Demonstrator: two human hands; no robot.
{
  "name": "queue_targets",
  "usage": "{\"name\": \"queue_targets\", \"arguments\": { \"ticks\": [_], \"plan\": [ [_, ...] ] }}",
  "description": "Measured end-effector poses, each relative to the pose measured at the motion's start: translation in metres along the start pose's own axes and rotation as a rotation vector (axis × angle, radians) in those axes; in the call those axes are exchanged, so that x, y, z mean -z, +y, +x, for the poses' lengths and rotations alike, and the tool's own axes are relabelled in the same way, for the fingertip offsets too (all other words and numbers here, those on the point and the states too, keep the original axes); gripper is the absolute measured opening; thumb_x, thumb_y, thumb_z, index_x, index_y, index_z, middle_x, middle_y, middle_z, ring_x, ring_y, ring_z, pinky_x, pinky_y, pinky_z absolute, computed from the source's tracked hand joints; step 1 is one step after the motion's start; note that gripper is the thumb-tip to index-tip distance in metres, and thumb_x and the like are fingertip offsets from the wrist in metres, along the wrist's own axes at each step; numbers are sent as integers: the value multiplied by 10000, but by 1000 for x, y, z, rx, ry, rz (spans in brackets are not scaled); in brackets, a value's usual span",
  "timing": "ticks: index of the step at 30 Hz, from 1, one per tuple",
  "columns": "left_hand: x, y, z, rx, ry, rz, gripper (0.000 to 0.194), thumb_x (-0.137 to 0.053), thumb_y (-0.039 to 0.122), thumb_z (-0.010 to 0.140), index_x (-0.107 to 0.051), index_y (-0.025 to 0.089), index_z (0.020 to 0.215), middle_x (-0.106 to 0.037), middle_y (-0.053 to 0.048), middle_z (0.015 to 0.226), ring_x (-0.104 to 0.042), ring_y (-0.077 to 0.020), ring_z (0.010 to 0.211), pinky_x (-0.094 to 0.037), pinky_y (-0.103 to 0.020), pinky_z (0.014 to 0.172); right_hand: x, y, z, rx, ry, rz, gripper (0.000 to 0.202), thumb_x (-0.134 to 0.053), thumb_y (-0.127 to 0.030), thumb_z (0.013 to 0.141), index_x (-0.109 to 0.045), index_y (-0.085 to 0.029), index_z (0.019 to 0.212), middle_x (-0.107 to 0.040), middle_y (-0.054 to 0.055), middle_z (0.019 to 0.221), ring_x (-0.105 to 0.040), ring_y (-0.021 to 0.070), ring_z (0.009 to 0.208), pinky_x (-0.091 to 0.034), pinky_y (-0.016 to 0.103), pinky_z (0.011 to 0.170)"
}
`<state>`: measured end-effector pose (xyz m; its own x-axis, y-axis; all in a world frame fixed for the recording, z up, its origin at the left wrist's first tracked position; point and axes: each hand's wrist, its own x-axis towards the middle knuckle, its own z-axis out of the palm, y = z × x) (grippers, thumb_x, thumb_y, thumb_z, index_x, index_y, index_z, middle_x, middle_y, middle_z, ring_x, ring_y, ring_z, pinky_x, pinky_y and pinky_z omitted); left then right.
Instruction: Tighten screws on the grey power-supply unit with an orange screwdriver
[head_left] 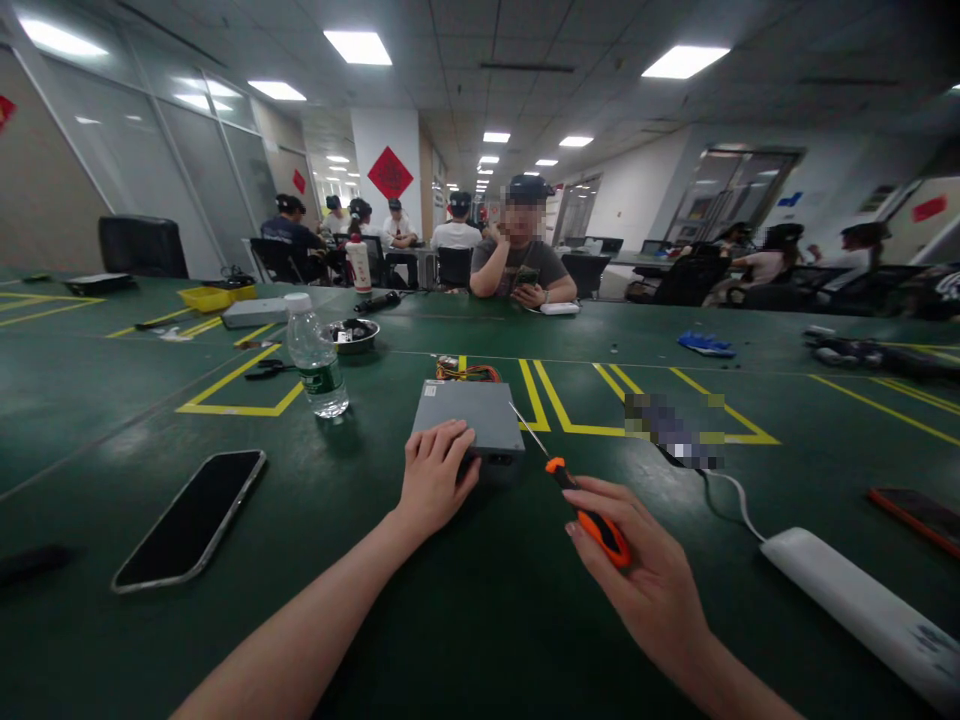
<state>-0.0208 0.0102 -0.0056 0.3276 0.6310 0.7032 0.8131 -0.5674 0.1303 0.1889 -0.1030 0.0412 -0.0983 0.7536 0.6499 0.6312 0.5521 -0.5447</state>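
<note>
A grey metal computer power supply (472, 405) lies on the green table, its bundle of coloured wires (469, 372) coming out at the far side. My left hand (437, 475) grips its near left edge, fingers on the top and thumb down at the front face. In my right hand (637, 550) is a screwdriver (592, 520) with an orange and black handle, held between thumb and fingers. Its thin shaft slants up and left, and the tip is by the right edge of the power supply's top. Whether the tip touches the metal I cannot tell.
Left of the power supply stand a water bottle (316, 360) and a metal bowl (354, 335) of small parts. A phone (191, 520) lies near left. On the right are a white power strip (847, 600) and cable. A person (523, 265) sits opposite.
</note>
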Motion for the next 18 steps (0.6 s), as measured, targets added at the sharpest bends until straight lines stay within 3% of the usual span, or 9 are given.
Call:
{"name": "queue_targets", "arguments": {
  "ticks": [5,7,10,13,18],
  "plan": [
    [-2,-1,-1,-9,6,0,311,-493,311,843,-508,228,1142,-564,-62,1210,-465,-221,1150,-284,-397,937,5,23,3,445,-41,-174,412,-561,-93,793,-516,-189,1191,-548,113,1219,-585,207,1039,-516,314,835],
    [-2,-1,-1,-8,7,2,318,-501,312,835,-510,228,1142,-564,-63,1212,-465,-224,1152,-286,-396,938,3,30,-3,604,-93,-216,431,-581,-78,778,-512,-186,1189,-612,98,1146,-632,175,940,-537,260,763],
    [-2,-1,-1,-6,6,5,325,-510,314,828,-510,230,1142,-566,-62,1208,-473,-224,1140,-291,-396,932,-2,36,-13,847,-187,-223,291,-557,-108,807,-565,-177,1090,-683,77,992,-655,140,732,-540,248,648],
    [-2,-1,0,-2,8,4,327,-509,312,826,-507,235,1144,-568,-60,1203,-476,-226,1136,-293,-400,922,-6,37,-17,914,-281,-266,193,-535,-95,807,-605,-154,977,-696,80,916,-628,134,649,-523,266,613],
    [-3,-1,0,-5,6,10,342,-527,309,808,-509,239,1143,-571,-56,1196,-482,-232,1127,-298,-404,915,-8,38,-15,818,-221,-298,233,-532,-81,797,-597,-185,995,-697,60,878,-610,137,626,-495,274,584]
  ]
}}
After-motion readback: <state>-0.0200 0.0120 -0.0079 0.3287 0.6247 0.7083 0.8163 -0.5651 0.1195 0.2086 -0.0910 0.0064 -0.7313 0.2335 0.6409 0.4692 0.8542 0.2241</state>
